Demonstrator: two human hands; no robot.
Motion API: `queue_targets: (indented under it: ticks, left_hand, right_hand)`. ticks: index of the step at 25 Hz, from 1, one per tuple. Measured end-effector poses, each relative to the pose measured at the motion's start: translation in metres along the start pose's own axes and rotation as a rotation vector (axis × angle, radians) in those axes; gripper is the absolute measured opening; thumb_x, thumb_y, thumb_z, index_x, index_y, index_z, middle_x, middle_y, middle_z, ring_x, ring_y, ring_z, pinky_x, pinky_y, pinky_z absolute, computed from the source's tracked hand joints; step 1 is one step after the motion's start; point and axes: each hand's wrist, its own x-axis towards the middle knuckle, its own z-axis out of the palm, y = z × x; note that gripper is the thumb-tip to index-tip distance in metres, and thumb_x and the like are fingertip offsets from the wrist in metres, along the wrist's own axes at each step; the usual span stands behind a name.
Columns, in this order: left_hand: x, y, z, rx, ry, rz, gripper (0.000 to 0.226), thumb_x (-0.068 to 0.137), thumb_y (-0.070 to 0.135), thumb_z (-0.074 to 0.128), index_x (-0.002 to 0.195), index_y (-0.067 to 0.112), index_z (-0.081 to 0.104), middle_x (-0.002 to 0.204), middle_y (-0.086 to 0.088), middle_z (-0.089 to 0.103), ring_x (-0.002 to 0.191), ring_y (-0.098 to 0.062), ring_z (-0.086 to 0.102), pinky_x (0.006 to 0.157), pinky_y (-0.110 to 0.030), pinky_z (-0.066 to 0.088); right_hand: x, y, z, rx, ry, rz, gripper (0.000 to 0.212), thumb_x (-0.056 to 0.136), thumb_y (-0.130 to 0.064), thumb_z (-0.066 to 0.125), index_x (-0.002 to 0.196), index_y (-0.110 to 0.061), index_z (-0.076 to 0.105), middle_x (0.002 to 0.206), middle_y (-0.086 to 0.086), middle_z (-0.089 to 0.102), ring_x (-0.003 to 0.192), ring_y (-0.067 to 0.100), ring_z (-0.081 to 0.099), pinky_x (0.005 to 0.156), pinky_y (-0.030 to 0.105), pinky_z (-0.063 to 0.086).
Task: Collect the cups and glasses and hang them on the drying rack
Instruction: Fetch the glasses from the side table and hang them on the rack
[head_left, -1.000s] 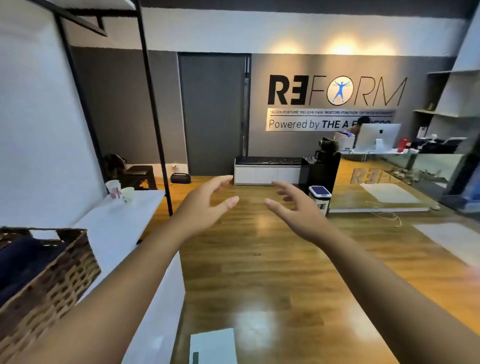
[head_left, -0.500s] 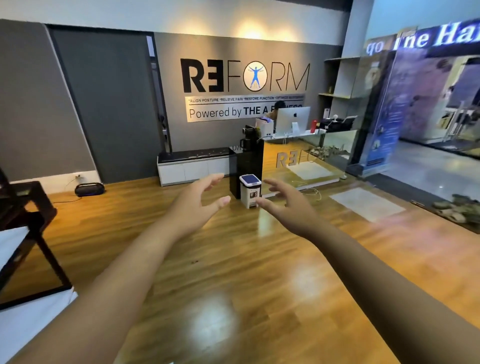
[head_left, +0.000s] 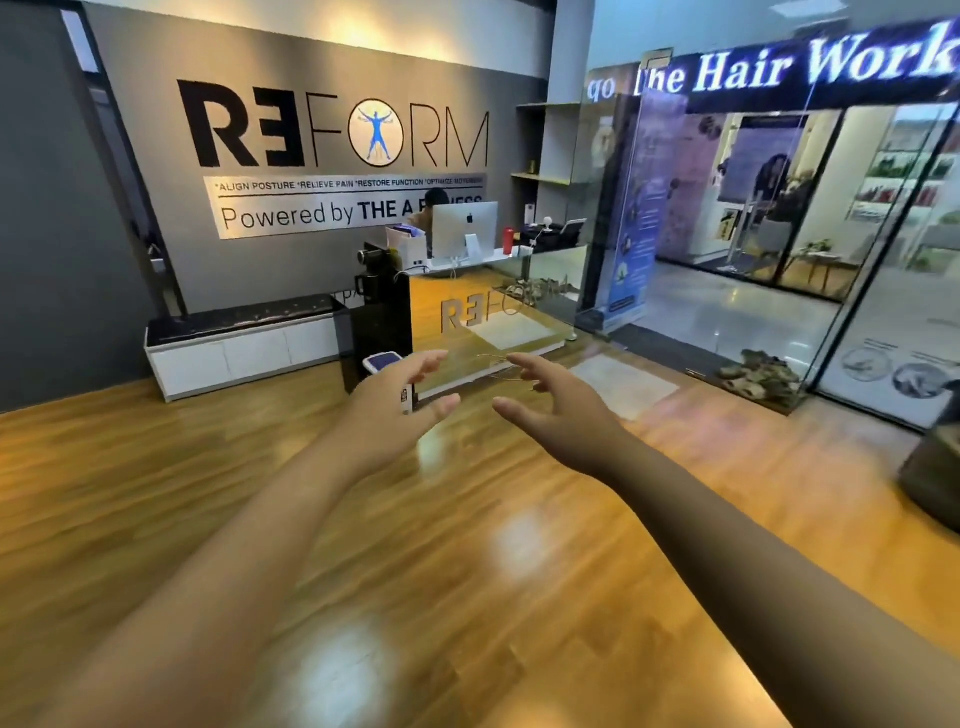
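Both my arms reach forward over a shiny wooden floor. My left hand (head_left: 392, 410) is held out with fingers relaxed and spread, holding nothing. My right hand (head_left: 558, 405) faces it a short gap to the right, fingers loosely spread, also holding nothing. No cup, glass or drying rack shows in the head view.
A reception counter (head_left: 483, 322) with a computer (head_left: 464, 227) stands ahead; a person sits behind it. A small white bin (head_left: 383, 362) is partly hidden by my left hand. A low white bench (head_left: 244, 343) lines the grey wall. Glass doors (head_left: 857, 249) open right. A dark object (head_left: 932, 478) sits at the right edge.
The view has swung to the right: the white table with cups and the wicker basket have left the frame, and the glass shopfront has come in. My hands keep the same open pose.
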Motion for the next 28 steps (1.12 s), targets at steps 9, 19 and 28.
queue_targets:
  ticks: [9, 19, 28]
  left_hand:
    - [0.184, -0.020, 0.074, -0.063, -0.270, 0.247, 0.059, 0.098, 0.038, 0.071, 0.152, 0.028, 0.051, 0.146, 0.006, 0.058, 0.126, -0.005, 0.053, 0.096, -0.015, 0.038]
    - [0.321, 0.034, 0.220, -0.135, -0.459, 0.516, 0.059, 0.096, 0.040, 0.071, 0.151, 0.028, 0.051, 0.145, 0.008, 0.060, 0.127, -0.006, 0.055, 0.109, -0.034, 0.045]
    - [0.437, 0.133, 0.381, -0.150, -0.534, 0.573, 0.062, 0.097, 0.042, 0.069, 0.153, 0.030, 0.048, 0.146, 0.009, 0.059, 0.132, -0.007, 0.054, 0.109, -0.033, 0.045]
  right_hand:
    - [0.066, 0.094, -0.040, -0.133, 0.267, 0.254, 0.065, 0.094, -0.052, 0.071, 0.153, -0.033, 0.048, 0.145, -0.002, 0.059, 0.117, 0.003, 0.050, 0.083, 0.018, 0.041]
    - [0.066, 0.218, -0.134, -0.288, 0.493, 0.521, 0.066, 0.095, -0.051, 0.071, 0.154, -0.038, 0.044, 0.146, -0.003, 0.059, 0.126, 0.013, 0.054, 0.084, 0.025, 0.040]
    - [0.077, 0.349, -0.288, -0.371, 0.563, 0.572, 0.071, 0.092, -0.050, 0.074, 0.154, -0.034, 0.045, 0.147, 0.001, 0.058, 0.133, 0.018, 0.054, 0.099, 0.033, 0.049]
